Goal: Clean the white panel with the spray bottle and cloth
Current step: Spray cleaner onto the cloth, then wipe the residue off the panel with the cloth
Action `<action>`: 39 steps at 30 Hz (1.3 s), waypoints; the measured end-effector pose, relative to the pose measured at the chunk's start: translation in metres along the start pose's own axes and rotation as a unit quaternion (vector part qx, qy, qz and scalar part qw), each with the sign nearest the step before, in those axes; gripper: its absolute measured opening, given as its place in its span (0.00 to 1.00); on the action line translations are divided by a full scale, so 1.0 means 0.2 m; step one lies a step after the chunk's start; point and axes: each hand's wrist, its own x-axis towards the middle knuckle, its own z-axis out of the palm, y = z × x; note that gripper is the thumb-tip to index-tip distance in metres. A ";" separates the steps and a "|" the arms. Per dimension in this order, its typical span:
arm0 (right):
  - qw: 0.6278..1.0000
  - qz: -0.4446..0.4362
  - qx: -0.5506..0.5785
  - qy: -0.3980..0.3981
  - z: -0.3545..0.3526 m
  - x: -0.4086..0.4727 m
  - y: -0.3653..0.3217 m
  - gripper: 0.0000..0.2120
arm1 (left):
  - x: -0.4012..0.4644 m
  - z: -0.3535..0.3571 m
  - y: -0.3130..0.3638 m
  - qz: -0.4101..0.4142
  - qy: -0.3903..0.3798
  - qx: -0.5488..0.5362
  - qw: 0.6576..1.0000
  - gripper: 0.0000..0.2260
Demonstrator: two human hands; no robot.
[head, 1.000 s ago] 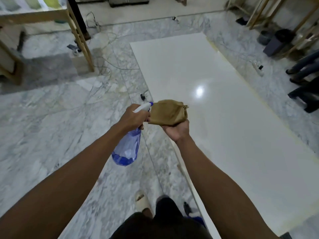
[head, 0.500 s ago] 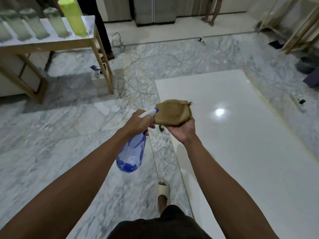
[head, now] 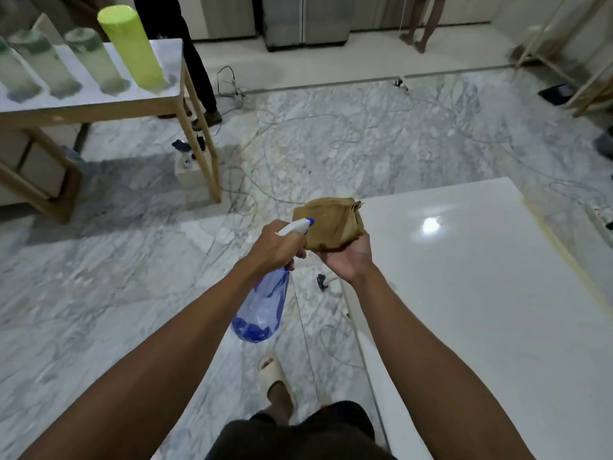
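Two hands are being held together at centre: the spray bottle [head: 262,303] is being gripped by the left hand [head: 277,249], nozzle aimed at the cloth [head: 331,224] being cupped by right hand [head: 348,260] fingers, presumably for wetting. The white panel [head: 481,293] is lying on the floor at three o'clock.

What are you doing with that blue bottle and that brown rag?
The left hand grips a blue spray bottle, its nozzle aimed at a folded brown cloth held in the right hand. The white panel lies on the marble floor to the right, not yet being wiped.
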 end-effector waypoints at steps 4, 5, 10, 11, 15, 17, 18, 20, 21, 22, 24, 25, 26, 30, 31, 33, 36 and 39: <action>1.000 -0.011 0.010 0.018 0.05 0.20 -0.03 0.30 | 0.21 -0.10 0.05 -0.011 0.002 -0.009 1.000 0.12; 0.999 -0.013 0.018 0.023 0.06 0.23 -0.04 0.29 | 0.25 -0.12 0.04 -0.009 0.002 -0.002 1.000 0.13; 0.994 -0.045 0.021 0.094 0.06 0.41 -0.12 0.25 | 0.45 -0.21 0.04 -0.006 -0.002 0.031 1.000 0.16; 0.992 -0.056 0.011 0.116 0.05 0.45 -0.16 0.25 | 0.49 -0.22 0.04 -0.010 0.002 0.026 1.000 0.16; 0.970 -0.078 -0.138 0.182 -0.03 0.56 -0.37 0.26 | 0.63 -0.28 0.03 -0.032 0.022 0.003 0.999 0.18; 0.924 -0.093 -0.283 0.242 -0.06 0.62 -0.46 0.29 | 0.69 -0.29 0.01 -0.035 0.027 0.007 0.999 0.20; 0.876 -0.110 -0.377 0.280 -0.07 0.65 -0.50 0.30 | 0.71 -0.30 0.01 -0.035 0.031 0.009 0.999 0.20; 0.747 -0.151 -0.558 0.328 -0.09 0.69 -0.53 0.30 | 0.76 -0.29 -0.01 -0.039 0.039 0.011 0.998 0.19; 0.697 -0.165 -0.617 0.327 -0.12 0.71 -0.53 0.28 | 0.78 -0.28 -0.02 -0.042 0.043 0.010 0.998 0.20; 0.660 -0.181 -0.656 0.316 -0.14 0.74 -0.51 0.26 | 0.80 -0.28 -0.04 -0.047 0.045 0.010 0.998 0.20; 0.588 -0.233 -0.723 0.279 -0.21 0.85 -0.44 0.22 | 0.85 -0.26 -0.09 -0.061 0.048 0.005 0.997 0.20; 0.544 -0.227 -0.766 0.256 -0.25 0.92 -0.40 0.22 | 0.87 -0.25 -0.12 -0.071 0.051 -0.003 0.996 0.19; 0.493 -0.180 -0.819 0.233 -0.31 1.00 -0.35 0.24 | 0.88 -0.25 -0.14 -0.083 0.055 -0.014 0.995 0.19; 0.355 -0.081 -0.913 0.185 -0.52 1.16 -0.10 0.33 | 0.90 -0.22 -0.20 -0.105 0.071 -0.034 0.991 0.21; 0.346 -0.087 -0.916 0.184 -0.52 1.16 -0.07 0.34 | 0.90 -0.21 -0.21 -0.109 0.072 -0.039 0.991 0.22; 0.329 -0.121 -0.915 0.197 -0.51 1.17 -0.10 0.35 | 0.90 -0.22 -0.23 -0.114 0.075 -0.039 0.990 0.21; 0.309 -0.147 -0.919 0.197 -0.47 1.24 -0.17 0.41 | 0.89 -0.24 -0.27 -0.126 0.081 -0.029 0.988 0.20; 0.331 -0.111 -0.917 0.194 -0.50 1.32 -0.22 0.45 | 0.89 -0.24 -0.31 -0.140 0.085 -0.027 0.986 0.20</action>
